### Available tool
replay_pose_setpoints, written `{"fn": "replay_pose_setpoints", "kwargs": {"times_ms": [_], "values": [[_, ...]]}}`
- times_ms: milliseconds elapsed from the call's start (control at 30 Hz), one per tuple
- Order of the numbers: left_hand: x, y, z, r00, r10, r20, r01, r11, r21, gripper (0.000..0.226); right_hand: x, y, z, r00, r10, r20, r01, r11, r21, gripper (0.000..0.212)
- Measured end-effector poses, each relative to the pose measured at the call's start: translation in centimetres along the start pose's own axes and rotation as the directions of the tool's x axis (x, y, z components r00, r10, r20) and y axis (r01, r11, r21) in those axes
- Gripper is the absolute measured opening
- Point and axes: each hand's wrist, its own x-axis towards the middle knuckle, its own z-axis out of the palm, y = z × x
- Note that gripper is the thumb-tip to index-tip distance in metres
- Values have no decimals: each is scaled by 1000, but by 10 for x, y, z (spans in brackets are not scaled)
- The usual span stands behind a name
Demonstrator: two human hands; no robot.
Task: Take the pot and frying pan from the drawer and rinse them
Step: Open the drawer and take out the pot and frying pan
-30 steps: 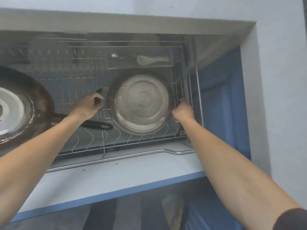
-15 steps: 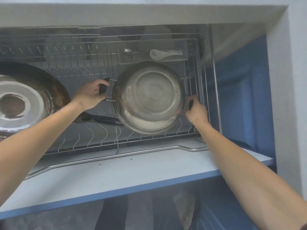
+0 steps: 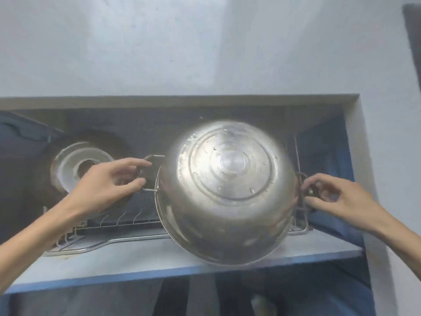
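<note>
A steel pot (image 3: pixel 227 190) hangs upside down, its shiny bottom facing me, lifted above the wire rack (image 3: pixel 118 222) of the open drawer. My left hand (image 3: pixel 107 185) grips its black left handle and my right hand (image 3: pixel 337 197) grips the right handle. The dark frying pan (image 3: pixel 79 165) lies bottom-up at the left of the rack, partly hidden behind my left hand; its handle is out of sight.
The drawer's white front panel with a blue edge (image 3: pixel 159 258) runs across below the pot. A pale countertop (image 3: pixel 182 53) lies beyond the drawer. A blue cabinet side (image 3: pixel 323 151) and a white wall (image 3: pixel 391 156) close the right.
Both hands have raised the pot out of the rack and toward me, so it looks much larger. The view has tilted and the countertop now fills the top.
</note>
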Motion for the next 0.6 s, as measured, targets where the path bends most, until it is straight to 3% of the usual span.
{"fn": "replay_pose_setpoints", "kwargs": {"times_ms": [33,133,233,367,433,533,600], "values": [[-16,6,-12,999,37,-13,-37,999,-1,38,-14,-9,-10,1000,-20,21,20,999,30,20],[-58,23,-55,988,152,-26,-151,988,29,59,-46,-36,-47,996,-51,74,36,981,193,63],[-81,27,-102,951,272,-145,-255,959,127,57,-48,-76,-84,973,-169,155,126,959,253,73],[-92,18,-158,892,258,-371,-256,965,56,39,-20,-149,-105,934,-333,130,301,929,217,64],[-94,13,-183,855,241,-460,-254,967,34,38,-4,-188,-105,902,-431,26,412,877,247,58],[-87,17,-224,788,144,-599,-200,980,-27,24,33,-249,-100,845,-509,-160,532,781,327,12],[-69,14,-250,743,82,-664,-149,988,-46,13,67,-293,-95,813,-508,-285,581,740,339,12]]}}
